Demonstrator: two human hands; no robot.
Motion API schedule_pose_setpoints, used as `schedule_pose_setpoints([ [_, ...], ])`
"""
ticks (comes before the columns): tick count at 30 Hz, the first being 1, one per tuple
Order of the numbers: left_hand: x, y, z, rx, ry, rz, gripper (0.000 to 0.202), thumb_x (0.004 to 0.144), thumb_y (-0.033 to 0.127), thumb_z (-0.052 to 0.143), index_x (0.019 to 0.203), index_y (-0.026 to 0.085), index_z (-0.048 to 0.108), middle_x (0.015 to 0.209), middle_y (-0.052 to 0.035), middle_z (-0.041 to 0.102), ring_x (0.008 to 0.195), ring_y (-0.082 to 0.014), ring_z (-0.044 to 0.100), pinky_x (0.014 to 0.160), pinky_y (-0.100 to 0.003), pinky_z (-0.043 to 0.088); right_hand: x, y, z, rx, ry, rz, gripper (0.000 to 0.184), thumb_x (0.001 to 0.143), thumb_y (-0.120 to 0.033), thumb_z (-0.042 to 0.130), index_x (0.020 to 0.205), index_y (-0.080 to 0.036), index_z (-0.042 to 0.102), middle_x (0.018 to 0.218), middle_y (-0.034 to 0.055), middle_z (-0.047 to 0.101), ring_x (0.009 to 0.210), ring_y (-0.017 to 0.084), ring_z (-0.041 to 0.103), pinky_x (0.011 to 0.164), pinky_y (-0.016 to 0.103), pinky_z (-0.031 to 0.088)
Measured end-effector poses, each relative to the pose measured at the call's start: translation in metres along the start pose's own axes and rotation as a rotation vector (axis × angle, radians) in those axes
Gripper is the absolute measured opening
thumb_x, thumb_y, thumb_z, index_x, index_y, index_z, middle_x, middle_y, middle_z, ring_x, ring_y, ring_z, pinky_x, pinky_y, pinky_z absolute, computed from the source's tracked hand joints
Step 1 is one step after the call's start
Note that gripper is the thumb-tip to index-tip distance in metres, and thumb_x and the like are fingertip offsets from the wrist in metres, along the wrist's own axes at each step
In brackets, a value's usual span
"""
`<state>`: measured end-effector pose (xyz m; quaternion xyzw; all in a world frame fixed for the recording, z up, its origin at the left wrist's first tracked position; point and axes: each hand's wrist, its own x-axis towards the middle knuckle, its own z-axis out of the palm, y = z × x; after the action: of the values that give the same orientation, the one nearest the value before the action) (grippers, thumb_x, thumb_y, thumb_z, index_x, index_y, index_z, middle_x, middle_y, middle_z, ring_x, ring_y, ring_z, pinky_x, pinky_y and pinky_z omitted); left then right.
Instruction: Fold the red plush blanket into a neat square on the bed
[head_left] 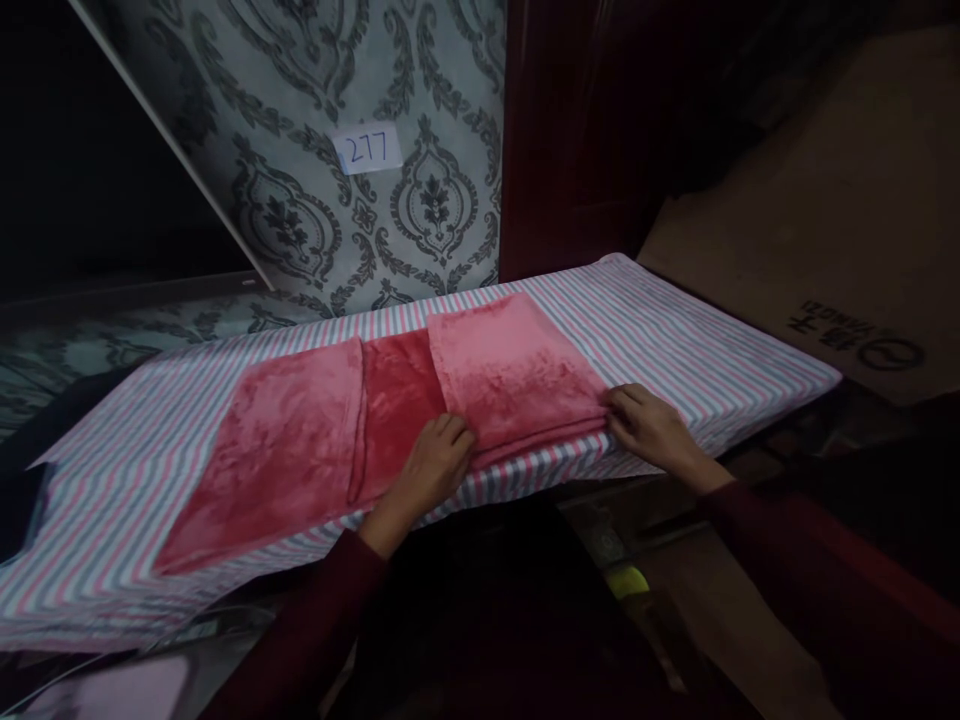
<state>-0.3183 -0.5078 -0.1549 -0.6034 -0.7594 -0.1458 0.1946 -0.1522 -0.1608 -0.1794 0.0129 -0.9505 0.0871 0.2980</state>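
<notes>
A plush blanket [292, 430], pink-red, lies on a table with both its ends folded inward. A darker red strip shows between the two folded panels. My left hand [442, 455] pinches the front inner corner of the right panel. At that panel's front right corner, my right hand [641, 425] has its fingers closed on the layered edge. Both hands rest close to the table's front edge, and the blanket stays flat between them.
A striped cloth [712, 340] covers the table and hangs over its front. Patterned wallpaper [300, 200] with a paper label [367, 148] reading 277 rises behind. A large cardboard box [825, 220] leans at the right. A dark screen [112, 170] stands at the left.
</notes>
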Motion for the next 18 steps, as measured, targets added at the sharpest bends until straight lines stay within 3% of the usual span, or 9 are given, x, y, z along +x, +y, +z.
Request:
schedule_pose_setpoints([
  [3, 0.0, 0.002, -0.005, -0.083, 0.014, -0.011, 0.017, 0.097, 0.013, 0.052, 0.107, 0.016, 0.066, 0.099, -0.0096, 0.065, 0.092, -0.0242, 0.055, 0.08, -0.038, 0.047, 0.008, -0.012, -0.008, 0.029, 0.09, 0.03, 0.022, 0.098, -0.032, 0.051, 0.106, -0.021, 0.068, 0.099, 0.0112, 0.07, 0.092, 0.028, 0.066, 0.081, 0.041, 0.054],
  [6, 0.002, 0.005, -0.003, -0.061, 0.035, -0.012, 0.017, 0.1, 0.014, 0.049, 0.102, 0.016, 0.066, 0.095, -0.0094, 0.064, 0.089, -0.024, 0.055, 0.077, -0.038, 0.046, 0.025, -0.041, -0.008, 0.102, 0.133, 0.013, 0.025, 0.102, -0.034, 0.052, 0.115, -0.02, 0.069, 0.106, 0.012, 0.072, 0.099, 0.028, 0.067, 0.087, 0.043, 0.055],
  [10, 0.001, 0.012, 0.002, -0.001, 0.04, -0.023, 0.019, 0.101, 0.013, 0.047, 0.095, 0.016, 0.065, 0.093, -0.0097, 0.063, 0.089, -0.0243, 0.056, 0.076, -0.038, 0.046, 0.046, -0.091, 0.016, 0.241, 0.057, -0.159, 0.031, 0.103, -0.032, 0.053, 0.129, -0.02, 0.066, 0.122, 0.0136, 0.071, 0.114, 0.028, 0.065, 0.098, 0.046, 0.056],
  [13, -0.005, 0.015, 0.002, -0.083, 0.039, -0.061, 0.017, 0.1, 0.013, 0.05, 0.096, 0.016, 0.066, 0.092, -0.0093, 0.064, 0.09, -0.0241, 0.057, 0.077, -0.038, 0.048, 0.049, -0.117, 0.042, 0.277, -0.016, -0.267, 0.039, 0.103, -0.029, 0.054, 0.139, -0.02, 0.063, 0.135, 0.0147, 0.067, 0.126, 0.029, 0.061, 0.104, 0.05, 0.054],
  [15, -0.008, 0.01, 0.0, -0.252, 0.043, -0.152, 0.014, 0.098, 0.014, 0.054, 0.097, 0.018, 0.067, 0.094, -0.0088, 0.066, 0.092, -0.0235, 0.06, 0.08, -0.038, 0.05, 0.047, -0.124, 0.055, 0.27, -0.074, -0.297, 0.043, 0.101, -0.028, 0.056, 0.144, -0.021, 0.061, 0.14, 0.0144, 0.065, 0.129, 0.03, 0.06, 0.105, 0.051, 0.053],
  [18, -0.004, -0.012, -0.005, -0.601, 0.045, -0.404, 0.013, 0.092, 0.018, 0.062, 0.103, 0.02, 0.069, 0.104, -0.0086, 0.069, 0.098, -0.0225, 0.064, 0.088, -0.038, 0.054, 0.042, -0.124, 0.068, 0.253, -0.122, -0.293, 0.049, 0.098, -0.027, 0.06, 0.147, -0.023, 0.059, 0.143, 0.0137, 0.064, 0.128, 0.03, 0.06, 0.104, 0.052, 0.054],
])
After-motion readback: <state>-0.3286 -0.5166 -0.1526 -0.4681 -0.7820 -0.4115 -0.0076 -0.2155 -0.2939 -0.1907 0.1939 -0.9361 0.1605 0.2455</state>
